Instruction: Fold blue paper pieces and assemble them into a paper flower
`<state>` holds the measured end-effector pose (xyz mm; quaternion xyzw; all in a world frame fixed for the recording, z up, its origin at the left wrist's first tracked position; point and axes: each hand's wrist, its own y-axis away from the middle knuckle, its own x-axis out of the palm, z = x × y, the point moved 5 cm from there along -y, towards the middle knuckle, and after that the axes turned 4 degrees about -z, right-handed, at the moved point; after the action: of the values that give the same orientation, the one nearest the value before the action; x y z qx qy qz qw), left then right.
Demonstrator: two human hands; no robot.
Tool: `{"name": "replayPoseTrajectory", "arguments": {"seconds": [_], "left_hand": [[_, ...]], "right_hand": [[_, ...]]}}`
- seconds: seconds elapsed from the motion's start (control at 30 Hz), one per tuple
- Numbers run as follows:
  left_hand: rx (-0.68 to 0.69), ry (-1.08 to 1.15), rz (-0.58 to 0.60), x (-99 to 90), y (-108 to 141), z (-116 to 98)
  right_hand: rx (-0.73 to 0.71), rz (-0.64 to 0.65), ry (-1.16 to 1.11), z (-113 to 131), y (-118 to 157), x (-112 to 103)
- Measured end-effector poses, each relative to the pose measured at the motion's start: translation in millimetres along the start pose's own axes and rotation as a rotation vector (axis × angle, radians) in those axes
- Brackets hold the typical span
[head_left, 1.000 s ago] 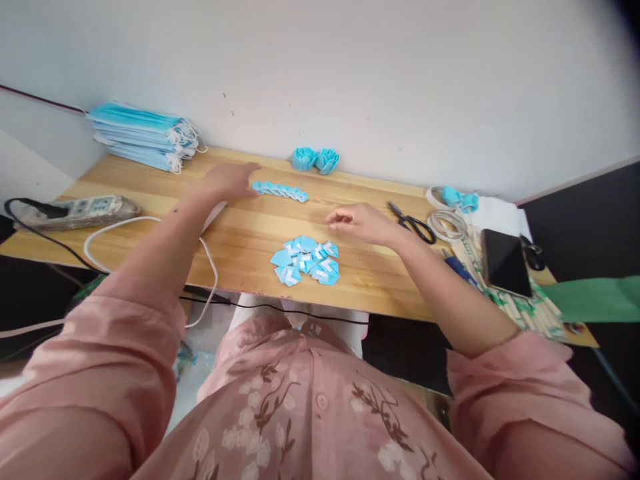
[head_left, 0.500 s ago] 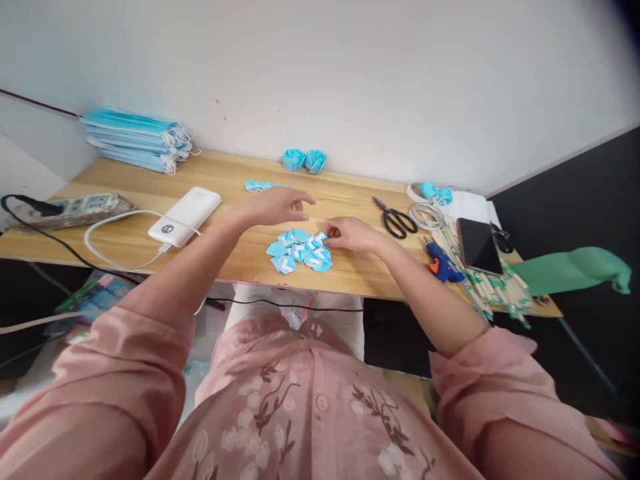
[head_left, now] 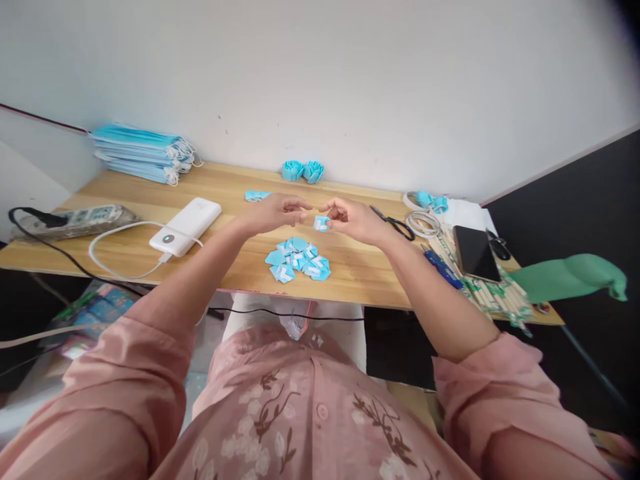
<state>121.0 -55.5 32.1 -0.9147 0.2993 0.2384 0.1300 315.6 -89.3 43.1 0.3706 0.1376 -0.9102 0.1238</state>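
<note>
The folded piece (head_left: 321, 223), blue with white on its face, was just beyond the pile (head_left: 297, 259) of similar pieces, toward that pile's right side. It looked like paper or thin ribbon, so it would probably have been very light, with crisp folds that pressure could crush or spring open. A gentle pinch near a side edge seemed the best hold, leaving the white patch untouched in case it was sticky.

The right hand (head_left: 350, 221), beyond the pile and to its right, gripped the piece that way, between thumb and fingers at its right edge. The left hand (head_left: 273, 213), beyond the pile and to its left, was open, thumb and fingers parted, with nothing visible between them.

Half a second earlier, the right hand had been at the pile's right edge, its fingertips against a piece there; now it had moved clear, farther over the tabletop (head_left: 360, 273), with one piece in its grasp. The left hand also covered more of the blue row (head_left: 254, 196) beyond the pile.
</note>
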Motion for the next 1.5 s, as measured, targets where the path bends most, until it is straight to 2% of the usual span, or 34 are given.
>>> {"name": "replayPoseTrajectory", "arguments": {"seconds": [0.17, 0.33, 0.4, 0.5, 0.63, 0.73, 0.87, 1.07, 1.27, 1.4, 1.5], "left_hand": [[0.018, 0.022, -0.088, 2.4, -10, -14], [0.067, -0.034, -0.203, 4.9, -24, -21], [0.056, 0.025, -0.262, 5.4, -30, -19], [0.001, 0.269, -0.311, 5.8, -39, -11], [-0.050, 0.523, -0.365, 6.1, -48, -2], [-0.069, 0.546, -0.358, 11.6, -52, 2], [-0.079, 0.514, -0.320, 19.3, -55, 7], [-0.079, 0.390, -0.337, 14.6, -58, 14], [-0.126, 0.348, -0.339, 17.9, -54, 23], [-0.097, 0.283, -0.300, 21.4, -51, 19], [-0.057, 0.233, -0.266, 23.3, -49, 15]], "right_hand": [[-0.058, -0.029, 0.209, 24, -12, -15], [-0.117, -0.083, 0.259, 31, -24, -28], [-0.132, -0.111, 0.155, 27, -28, -32], [-0.121, -0.185, -0.150, 12, -34, -34], [-0.009, -0.234, -0.446, -13, -42, -21], [0.046, -0.257, -0.480, -24, -47, -10], [0.066, -0.308, -0.441, -30, -49, -5], [0.027, -0.317, -0.300, -36, -47, 0], [0.025, -0.292, -0.425, -46, -45, 8], [0.020, -0.274, -0.413, -45, -43, 16], [0.059, -0.312, -0.350, -46, -41, 20]]}}
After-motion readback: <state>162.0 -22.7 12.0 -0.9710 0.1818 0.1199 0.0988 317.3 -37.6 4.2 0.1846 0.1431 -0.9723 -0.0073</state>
